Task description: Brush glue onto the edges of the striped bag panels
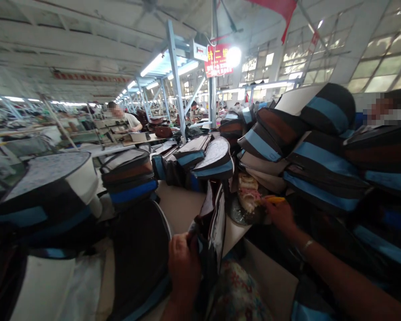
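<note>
The left hand (183, 267) is closed on the edge of a black and blue cloth bag (210, 227). The bag stands up tall, with its long side going up and down. The right hand (280, 216) is farther from the bag, off to its right, and closed on a small yellow tool (274, 199). Piles of striped bags (321, 151) sit past the hands on the worktop (180, 207).

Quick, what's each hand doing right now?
Left hand: closed, gripping the edge of a black bag.
Right hand: closed, apparently holding a yellow-handled tool.
</note>
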Motion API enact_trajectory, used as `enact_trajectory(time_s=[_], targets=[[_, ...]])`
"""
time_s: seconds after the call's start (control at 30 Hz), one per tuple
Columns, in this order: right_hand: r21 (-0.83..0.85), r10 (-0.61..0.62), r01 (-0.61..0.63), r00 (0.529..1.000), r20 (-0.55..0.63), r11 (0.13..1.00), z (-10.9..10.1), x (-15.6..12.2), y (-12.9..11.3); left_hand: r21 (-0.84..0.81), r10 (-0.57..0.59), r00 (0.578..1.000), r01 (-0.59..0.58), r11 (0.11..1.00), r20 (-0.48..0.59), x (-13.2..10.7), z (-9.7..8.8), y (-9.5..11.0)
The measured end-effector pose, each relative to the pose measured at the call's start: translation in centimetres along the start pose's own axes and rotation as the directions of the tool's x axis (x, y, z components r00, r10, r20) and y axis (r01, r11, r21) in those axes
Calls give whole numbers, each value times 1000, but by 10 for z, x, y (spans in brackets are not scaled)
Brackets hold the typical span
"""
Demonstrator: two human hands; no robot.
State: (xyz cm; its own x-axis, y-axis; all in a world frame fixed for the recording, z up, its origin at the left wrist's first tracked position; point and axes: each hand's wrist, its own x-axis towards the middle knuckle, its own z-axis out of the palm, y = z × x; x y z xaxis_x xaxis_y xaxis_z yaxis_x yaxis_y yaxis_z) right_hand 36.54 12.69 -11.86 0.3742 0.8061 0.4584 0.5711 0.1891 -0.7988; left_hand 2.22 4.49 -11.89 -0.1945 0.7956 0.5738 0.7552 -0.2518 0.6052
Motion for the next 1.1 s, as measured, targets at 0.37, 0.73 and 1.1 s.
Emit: enact_trajectory(time_s=[0.37,0.73,1.1], targets=[[755,152,-131,987,42,642,-68,-53,-191,-231,215,976,-216,949,-30,-31,-41,47],[609,-89,79,996,-12,789,-69,-64,-217,-114,509,861,-504,856,15,-19,7,46],[165,-672,652,726,143,740,-56,-65,-222,-570,180,926,44,821,331,10,-14,84]])
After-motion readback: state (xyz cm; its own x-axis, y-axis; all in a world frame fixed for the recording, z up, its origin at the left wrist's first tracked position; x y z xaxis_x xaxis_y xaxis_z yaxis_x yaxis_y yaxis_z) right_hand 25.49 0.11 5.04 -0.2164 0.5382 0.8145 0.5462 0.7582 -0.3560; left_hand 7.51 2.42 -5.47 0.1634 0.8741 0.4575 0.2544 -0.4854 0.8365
